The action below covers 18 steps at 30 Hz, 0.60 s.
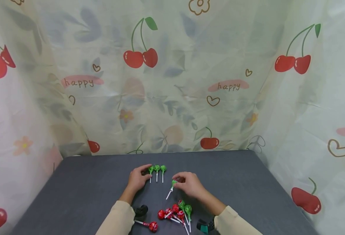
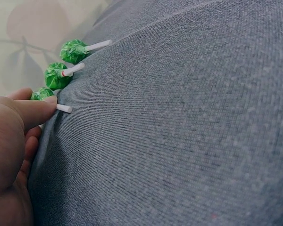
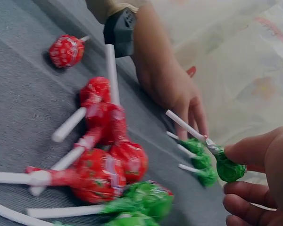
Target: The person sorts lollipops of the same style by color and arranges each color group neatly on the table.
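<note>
Three green lollipops stand side by side in a row toward the back of the table, sticks pointing to the near side. My left hand pinches the leftmost one at its wrapped head between thumb and fingers. The middle green lollipop and the right-hand green lollipop lie just beside it. To the right of the row, my right hand holds another green lollipop by its head, its white stick slanting down toward the near left.
Nearer the front lies a pile of several red lollipops with two green lollipops at its right side. A single red lollipop lies by the left sleeve. The dark grey cloth covers the table, and a printed curtain hangs behind it.
</note>
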Tool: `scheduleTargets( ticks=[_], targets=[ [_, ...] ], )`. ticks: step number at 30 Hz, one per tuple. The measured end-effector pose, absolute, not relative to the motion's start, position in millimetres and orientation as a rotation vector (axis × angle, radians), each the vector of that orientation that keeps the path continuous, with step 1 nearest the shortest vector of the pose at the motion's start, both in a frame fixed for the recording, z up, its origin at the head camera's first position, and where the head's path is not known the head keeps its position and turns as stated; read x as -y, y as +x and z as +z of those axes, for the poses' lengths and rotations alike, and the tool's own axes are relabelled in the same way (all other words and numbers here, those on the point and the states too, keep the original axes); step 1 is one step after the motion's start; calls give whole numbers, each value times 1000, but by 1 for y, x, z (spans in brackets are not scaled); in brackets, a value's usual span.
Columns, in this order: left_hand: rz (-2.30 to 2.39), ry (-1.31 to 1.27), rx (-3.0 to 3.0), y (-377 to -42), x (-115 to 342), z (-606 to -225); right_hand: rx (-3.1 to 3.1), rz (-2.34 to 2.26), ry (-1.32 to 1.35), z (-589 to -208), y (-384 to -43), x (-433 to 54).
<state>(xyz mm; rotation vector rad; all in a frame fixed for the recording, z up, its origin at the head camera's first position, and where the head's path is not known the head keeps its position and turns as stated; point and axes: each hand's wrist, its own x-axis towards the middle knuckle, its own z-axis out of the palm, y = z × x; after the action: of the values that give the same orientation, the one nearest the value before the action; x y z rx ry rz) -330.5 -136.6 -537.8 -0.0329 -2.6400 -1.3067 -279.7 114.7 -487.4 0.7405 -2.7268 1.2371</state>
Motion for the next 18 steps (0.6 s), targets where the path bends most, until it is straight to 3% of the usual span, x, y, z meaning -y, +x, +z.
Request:
scheduleTargets(
  ticks=[18],
  targets=[
    [-1306, -51, 2670, -334, 138, -540, 2772, 1126, 687, -489, -322, -119]
  ],
)
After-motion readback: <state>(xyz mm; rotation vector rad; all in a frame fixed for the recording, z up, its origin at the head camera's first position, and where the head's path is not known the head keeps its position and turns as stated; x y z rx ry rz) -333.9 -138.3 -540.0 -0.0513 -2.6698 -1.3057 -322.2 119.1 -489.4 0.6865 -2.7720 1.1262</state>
